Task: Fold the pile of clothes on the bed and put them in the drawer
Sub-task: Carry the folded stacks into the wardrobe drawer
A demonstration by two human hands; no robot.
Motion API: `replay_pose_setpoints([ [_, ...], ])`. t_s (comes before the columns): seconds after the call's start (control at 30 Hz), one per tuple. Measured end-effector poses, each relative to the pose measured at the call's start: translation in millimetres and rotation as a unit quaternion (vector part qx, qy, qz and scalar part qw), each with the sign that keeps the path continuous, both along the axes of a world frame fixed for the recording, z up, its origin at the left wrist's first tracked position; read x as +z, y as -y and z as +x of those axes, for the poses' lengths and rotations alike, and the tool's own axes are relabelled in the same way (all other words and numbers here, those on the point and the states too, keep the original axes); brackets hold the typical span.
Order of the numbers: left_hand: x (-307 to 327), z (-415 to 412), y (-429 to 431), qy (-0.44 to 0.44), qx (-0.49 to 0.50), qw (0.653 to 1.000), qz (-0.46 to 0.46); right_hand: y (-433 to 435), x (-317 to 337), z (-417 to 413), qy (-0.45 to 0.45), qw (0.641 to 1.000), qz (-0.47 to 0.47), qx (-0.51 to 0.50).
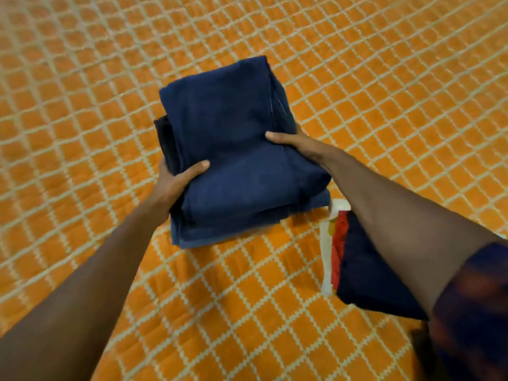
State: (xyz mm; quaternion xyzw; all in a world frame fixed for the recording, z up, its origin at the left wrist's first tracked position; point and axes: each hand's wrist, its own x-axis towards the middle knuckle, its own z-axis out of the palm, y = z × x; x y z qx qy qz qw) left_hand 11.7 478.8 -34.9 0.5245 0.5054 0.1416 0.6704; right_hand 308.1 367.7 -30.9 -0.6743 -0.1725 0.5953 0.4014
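I have my left hand [176, 182] and right hand [291, 141] gripping opposite sides of the stack of folded navy-blue cloth garments [236, 149], thumbs on top, fingers tucked underneath, mid-scene over the orange lattice-patterned bed cover [110, 78], presumably keeping the folds together for the drawer
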Motion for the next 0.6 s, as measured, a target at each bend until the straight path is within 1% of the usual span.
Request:
replay_pose_setpoints([
  [0.1,-1.0,-88.5,0.8,-0.039,0.022,0.998,-0.052,-6.9,-2.7,-78.3,-0.028,0.999,0.019,0.017],
  [0.2,2.7,-159.9,28.6,-0.044,0.032,0.996,-0.078,20.7,5.5,-148.6,-0.039,0.998,0.033,0.028],
  [0.27,6.5,-194.8,54.8,-0.031,0.024,0.996,-0.079,46.3,14.9,-185.0,-0.040,0.998,0.033,0.032],
  [0.47,10.5,-264.1,137.3,-0.007,0.019,0.996,-0.089,148.8,39.1,-260.4,-0.108,0.994,-0.009,0.000],
  [0.53,14.5,-273.5,150.5,-0.002,-0.003,0.996,-0.094,184.1,39.5,-278.7,-0.129,0.991,-0.030,-0.017],
  [0.6,20.5,-283.4,163.9,0.004,-0.031,0.994,-0.103,214.7,42.5,-298.0,-0.133,0.990,-0.030,-0.036],
])
